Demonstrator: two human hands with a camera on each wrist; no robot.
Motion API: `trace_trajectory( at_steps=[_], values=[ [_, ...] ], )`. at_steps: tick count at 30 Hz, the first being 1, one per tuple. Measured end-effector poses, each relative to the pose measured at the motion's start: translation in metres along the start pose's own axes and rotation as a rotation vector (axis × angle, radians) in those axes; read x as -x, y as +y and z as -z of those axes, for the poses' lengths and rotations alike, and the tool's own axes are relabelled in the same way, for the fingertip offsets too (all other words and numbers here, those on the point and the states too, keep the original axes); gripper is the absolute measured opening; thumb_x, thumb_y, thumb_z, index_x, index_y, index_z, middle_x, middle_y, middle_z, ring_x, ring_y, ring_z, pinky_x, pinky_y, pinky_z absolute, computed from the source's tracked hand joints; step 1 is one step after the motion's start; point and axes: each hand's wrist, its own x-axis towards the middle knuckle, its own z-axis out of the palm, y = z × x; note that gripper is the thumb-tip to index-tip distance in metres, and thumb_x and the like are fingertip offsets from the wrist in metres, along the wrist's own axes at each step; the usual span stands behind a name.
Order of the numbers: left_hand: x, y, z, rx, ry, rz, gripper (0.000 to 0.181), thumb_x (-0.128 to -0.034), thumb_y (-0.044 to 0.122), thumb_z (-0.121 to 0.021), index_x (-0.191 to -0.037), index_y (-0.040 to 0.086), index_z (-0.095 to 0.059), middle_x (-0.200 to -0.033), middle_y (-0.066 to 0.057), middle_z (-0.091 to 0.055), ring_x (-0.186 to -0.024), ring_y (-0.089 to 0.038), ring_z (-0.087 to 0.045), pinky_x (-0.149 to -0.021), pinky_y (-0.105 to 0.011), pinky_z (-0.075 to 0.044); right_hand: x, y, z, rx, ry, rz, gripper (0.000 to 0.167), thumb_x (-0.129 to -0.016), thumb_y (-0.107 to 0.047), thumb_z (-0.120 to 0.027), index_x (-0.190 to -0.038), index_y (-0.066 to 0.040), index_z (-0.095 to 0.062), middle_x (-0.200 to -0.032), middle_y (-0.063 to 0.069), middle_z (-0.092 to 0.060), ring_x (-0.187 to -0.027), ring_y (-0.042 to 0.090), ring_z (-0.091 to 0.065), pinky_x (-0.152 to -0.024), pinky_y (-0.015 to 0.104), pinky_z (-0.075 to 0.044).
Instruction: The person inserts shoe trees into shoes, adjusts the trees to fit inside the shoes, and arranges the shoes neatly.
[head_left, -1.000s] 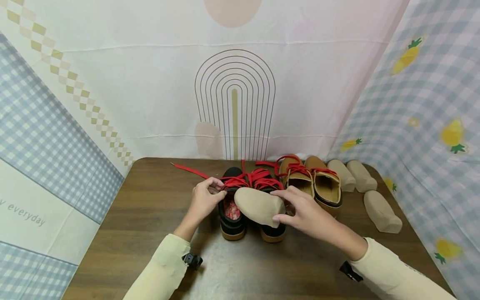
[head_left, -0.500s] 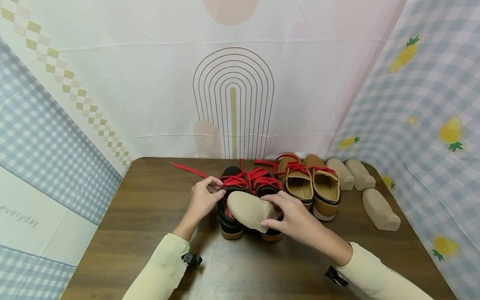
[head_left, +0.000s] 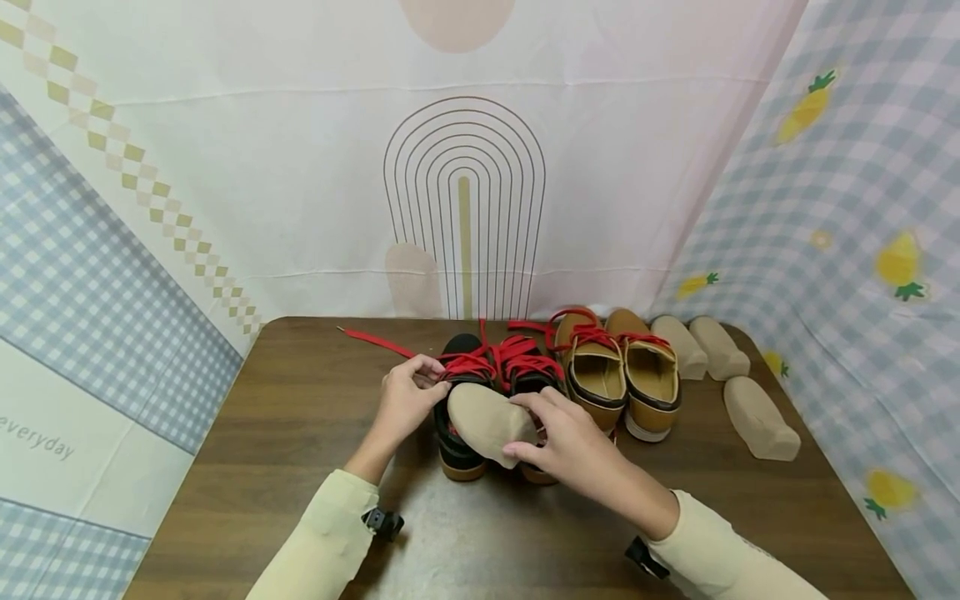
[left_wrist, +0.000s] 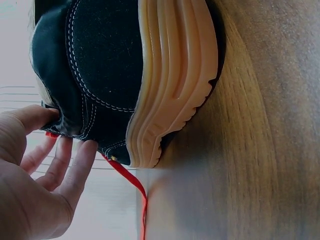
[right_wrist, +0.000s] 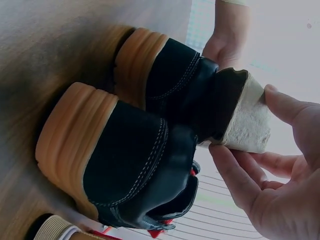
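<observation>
A pair of black shoes with red laces stands side by side on the table, toes away from me. My left hand [head_left: 407,402] pinches the upper edge of the left black shoe [left_wrist: 105,55] beside its laces, thumb on one side and fingers on the other. Between thumb and fingers, my right hand [head_left: 573,437] grips a beige moulded-pulp shoe insert [head_left: 487,421] by its blunt end. The insert's rounded end points left, above the left shoe's opening, which it largely covers. Part of the right black shoe [right_wrist: 125,155] is hidden behind the insert and right hand.
Tan shoes [head_left: 651,400] with red laces stand just right of the black pair. Several similar pulp inserts [head_left: 761,419] lie at the table's right end. A loose red lace [head_left: 375,340] trails left across the wooden table [head_left: 300,417]. Patterned cloth walls enclose the back and sides.
The right hand has moved left and slightly down with the insert, from between the two black shoes to over the left one. The left hand stays at the same spot.
</observation>
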Motion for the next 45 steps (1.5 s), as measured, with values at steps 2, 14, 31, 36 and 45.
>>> trace_trajectory(
  at_steps=[2,14,31,36,45],
  values=[
    [0.0,0.0,0.0,-0.001,0.002,-0.001,0.014,-0.0823,0.011,-0.082,-0.093,0.011,-0.073,-0.089,-0.006,-0.074,-0.074,-0.012,-0.069,-0.067,-0.027,-0.053,-0.001,-0.002,-0.001,0.019,0.011,0.0,0.061,-0.076,-0.039,-0.092,-0.126,-0.013,-0.069,-0.093,-0.006,-0.058,-0.077,0.008,-0.051,-0.066,0.022,-0.046],
    [0.001,0.002,0.0,-0.01,0.021,-0.003,0.014,-0.0806,0.009,-0.083,-0.092,0.011,-0.074,-0.088,-0.006,-0.075,-0.072,-0.011,-0.068,-0.067,-0.025,-0.053,-0.005,-0.013,-0.011,0.148,0.057,0.026,0.061,-0.076,-0.048,-0.09,-0.12,-0.013,-0.069,-0.099,-0.001,-0.062,-0.078,0.009,-0.054,-0.069,0.03,-0.052],
    [0.003,0.002,0.0,-0.016,0.018,-0.023,0.012,-0.082,0.009,-0.082,-0.092,0.01,-0.075,-0.087,-0.006,-0.075,-0.074,-0.013,-0.07,-0.068,-0.024,-0.054,-0.015,-0.018,-0.025,0.128,0.079,0.018,0.06,-0.078,-0.047,-0.089,-0.118,-0.007,-0.068,-0.111,0.006,-0.068,-0.098,0.024,-0.069,-0.079,0.044,-0.059],
    [0.003,0.0,0.001,-0.019,0.022,-0.026,0.012,-0.0823,0.009,-0.082,-0.092,0.01,-0.075,-0.087,-0.005,-0.075,-0.073,-0.012,-0.069,-0.067,-0.025,-0.053,-0.018,-0.018,-0.028,0.149,0.084,0.046,0.061,-0.079,-0.049,-0.086,-0.121,-0.008,-0.068,-0.111,0.007,-0.068,-0.096,0.025,-0.07,-0.077,0.044,-0.06],
    [0.002,0.003,0.001,-0.012,0.007,-0.007,0.012,-0.0824,0.01,-0.082,-0.093,0.012,-0.076,-0.088,-0.005,-0.075,-0.074,-0.013,-0.07,-0.068,-0.026,-0.054,-0.022,-0.011,-0.013,0.143,0.001,0.179,0.053,-0.084,-0.041,-0.082,-0.129,-0.016,-0.069,-0.118,0.002,-0.069,-0.102,0.017,-0.07,-0.083,0.037,-0.059]
  ],
)
